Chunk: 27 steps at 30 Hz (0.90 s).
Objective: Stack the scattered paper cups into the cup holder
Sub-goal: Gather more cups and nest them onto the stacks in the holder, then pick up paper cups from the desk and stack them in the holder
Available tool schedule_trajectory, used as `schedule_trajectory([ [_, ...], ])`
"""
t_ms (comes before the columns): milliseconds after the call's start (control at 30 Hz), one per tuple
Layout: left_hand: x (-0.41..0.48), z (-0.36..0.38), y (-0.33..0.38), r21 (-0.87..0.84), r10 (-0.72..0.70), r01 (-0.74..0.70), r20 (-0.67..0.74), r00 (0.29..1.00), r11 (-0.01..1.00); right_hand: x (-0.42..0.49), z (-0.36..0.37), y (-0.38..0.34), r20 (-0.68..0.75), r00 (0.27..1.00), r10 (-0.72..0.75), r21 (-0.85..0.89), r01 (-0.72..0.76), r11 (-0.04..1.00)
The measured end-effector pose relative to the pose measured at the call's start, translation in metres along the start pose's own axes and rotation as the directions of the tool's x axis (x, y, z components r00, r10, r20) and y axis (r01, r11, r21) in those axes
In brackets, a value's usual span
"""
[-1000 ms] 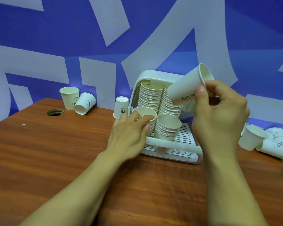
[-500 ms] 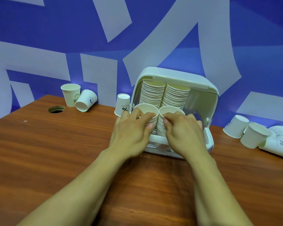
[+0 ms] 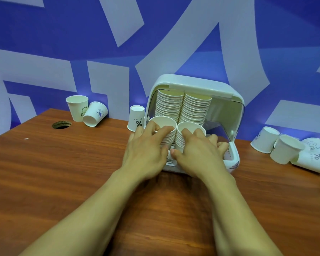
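Observation:
A white cup holder (image 3: 201, 85) with a raised lid stands at the back middle of the wooden table. Two tall rows of nested cups (image 3: 183, 109) lean inside it. In front stand two short stacks: my left hand (image 3: 146, 152) grips the left front stack (image 3: 163, 122), with fingers over its rim. The right front stack (image 3: 191, 126) is gripped by my right hand (image 3: 198, 154), fingers curled round it. Loose cups lie at both sides of the table.
At the back left an upright cup (image 3: 78, 108) stands next to a tipped cup (image 3: 95, 116), beside a round cable hole (image 3: 61, 124). An upside-down cup (image 3: 136, 118) sits just left of the holder. Several cups (image 3: 284, 150) lie at the right edge.
One second ago my right hand held a cup up over the holder. It has come down onto the right front stack and now grips it. My left hand has stayed on the left stack.

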State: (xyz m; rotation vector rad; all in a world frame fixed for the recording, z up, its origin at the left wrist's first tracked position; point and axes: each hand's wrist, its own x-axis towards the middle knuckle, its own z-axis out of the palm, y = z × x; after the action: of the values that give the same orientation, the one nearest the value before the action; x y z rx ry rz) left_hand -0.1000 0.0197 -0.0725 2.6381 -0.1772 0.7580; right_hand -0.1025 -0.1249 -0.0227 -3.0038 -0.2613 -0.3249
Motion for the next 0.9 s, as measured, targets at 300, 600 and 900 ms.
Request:
schedule_trajectory([
  [300,-0.001,0.001,0.002,-0.057,-0.02,0.018,-0.032,0.999,0.998,-0.002,-0.012,-0.006,-0.075,0.995,0.059,0.071,-0.054,0.996],
  [600,0.002,-0.025,-0.032,-0.378,-0.346,0.192,-0.399,0.849,0.906,-0.018,-0.021,-0.045,-0.414,0.9,-0.138,0.435,0.329,0.838],
  [900,0.022,-0.058,-0.194,-0.016,-0.531,0.546,-0.261,0.806,0.837,-0.029,0.009,-0.081,-0.267,0.94,-0.212,0.589,0.333,0.736],
])
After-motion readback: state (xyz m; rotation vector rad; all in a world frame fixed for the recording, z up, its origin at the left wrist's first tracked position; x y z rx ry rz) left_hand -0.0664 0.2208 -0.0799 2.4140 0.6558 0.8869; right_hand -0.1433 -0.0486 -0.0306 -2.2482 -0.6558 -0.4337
